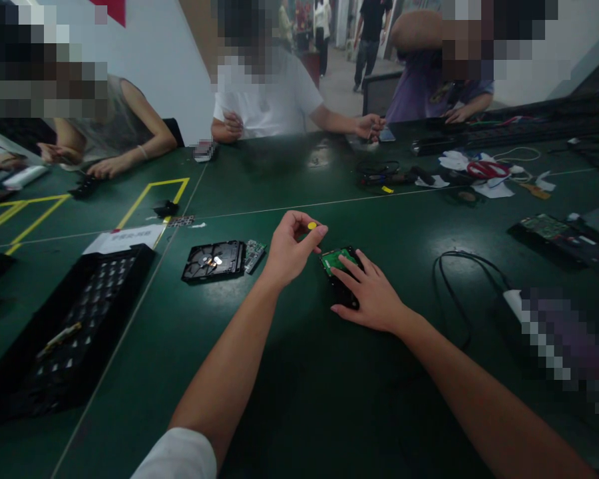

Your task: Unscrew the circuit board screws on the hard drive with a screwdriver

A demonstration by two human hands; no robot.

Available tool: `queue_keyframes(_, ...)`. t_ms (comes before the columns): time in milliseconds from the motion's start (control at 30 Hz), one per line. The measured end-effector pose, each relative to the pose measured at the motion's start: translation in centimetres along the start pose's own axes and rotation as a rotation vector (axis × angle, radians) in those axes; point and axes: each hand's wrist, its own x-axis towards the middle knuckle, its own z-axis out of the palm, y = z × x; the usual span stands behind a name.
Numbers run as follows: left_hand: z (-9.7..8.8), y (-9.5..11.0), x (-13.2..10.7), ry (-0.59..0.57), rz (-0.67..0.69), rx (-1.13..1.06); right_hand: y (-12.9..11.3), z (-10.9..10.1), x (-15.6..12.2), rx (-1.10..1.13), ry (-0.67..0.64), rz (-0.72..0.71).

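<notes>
My left hand (290,249) is raised just above the green table, fingers curled, with a small yellow round sticker (312,226) on a fingertip. My right hand (372,293) lies fingers spread on a black hard drive (340,279) whose green circuit board faces up, pressing it to the table. To the left lies an opened hard drive (213,261) showing its platter, with a small green circuit board (254,255) beside it.
A black compartment tray (60,332) sits at the left with a white label sheet (124,239) behind it. A black cable (459,279) loops at the right. Other drives (554,236), scissors and scraps lie farther back. Three people sit across the table.
</notes>
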Motion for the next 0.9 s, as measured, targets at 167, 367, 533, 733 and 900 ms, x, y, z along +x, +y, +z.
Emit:
queue_keyframes(167,0.19,0.29,-0.12,-0.141,-0.022,-0.061,0.01,0.22,-0.07,0.003,0.026,0.002)
queue_keyframes(367,-0.04,0.45,-0.08,-0.106,-0.075,-0.099,0.01,0.16,-0.12,0.005,0.026,-0.002)
queue_keyframes(533,-0.19,0.25,-0.04,0.039,-0.005,0.161,0.02,0.15,-0.05,0.01,0.018,0.007)
queue_keyframes(733,-0.19,0.03,-0.09,0.045,0.032,0.258,0.05,0.18,-0.01,0.008,0.012,0.008)
queue_keyframes(900,-0.21,0.37,-0.17,-0.078,0.004,0.094,0.01,0.1,-0.09,-0.001,0.013,0.004)
